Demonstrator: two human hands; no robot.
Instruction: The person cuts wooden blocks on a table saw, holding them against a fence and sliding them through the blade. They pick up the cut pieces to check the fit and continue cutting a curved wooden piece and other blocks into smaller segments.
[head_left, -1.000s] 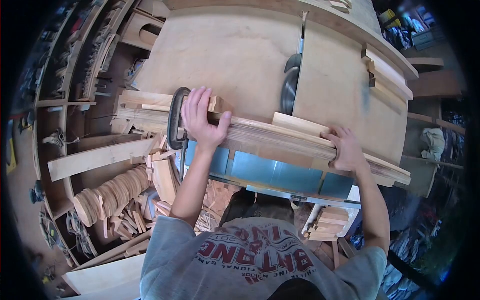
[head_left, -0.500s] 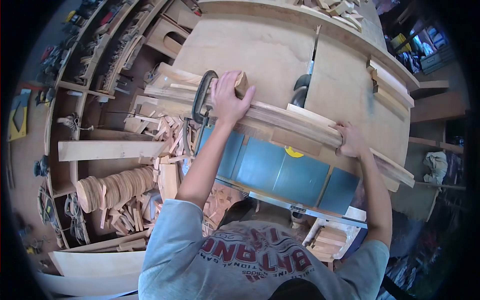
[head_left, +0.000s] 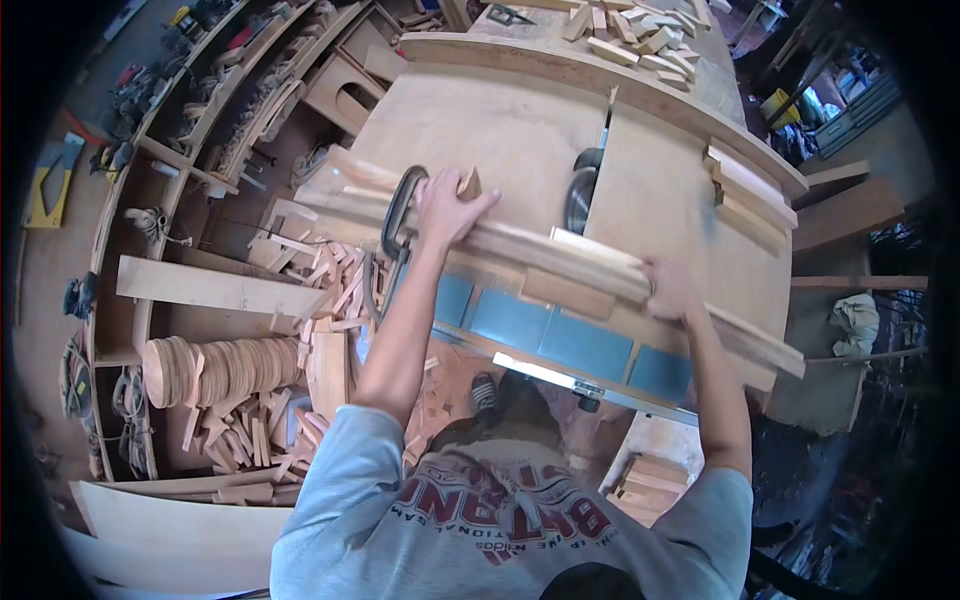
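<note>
A wooden crosscut sled (head_left: 480, 115) rests on a table saw with a blue top (head_left: 505, 320). Its round saw blade (head_left: 580, 195) stands up through the slot. My left hand (head_left: 448, 210) is closed around a small wooden block (head_left: 470, 186) at the sled's near fence (head_left: 520, 243), right beside a dark C-clamp (head_left: 400, 205). Farther right, my right hand (head_left: 672, 290) grips the same fence, its fingers at the end of a pale wood strip (head_left: 595, 248) lying along it. The fingers' undersides are hidden.
Cut wood pieces (head_left: 655, 40) are heaped beyond the sled's far fence. Short boards (head_left: 750, 205) lie on its right side. Offcuts and a row of rounded wooden discs (head_left: 220, 370) fill the left, near shelves (head_left: 165, 155) of tools. A pale board (head_left: 215, 285) juts out there.
The sled has slid toward me with both hands on it. More of the blade shows beyond the near fence, and less blue saw top is visible. The view has shifted slightly.
</note>
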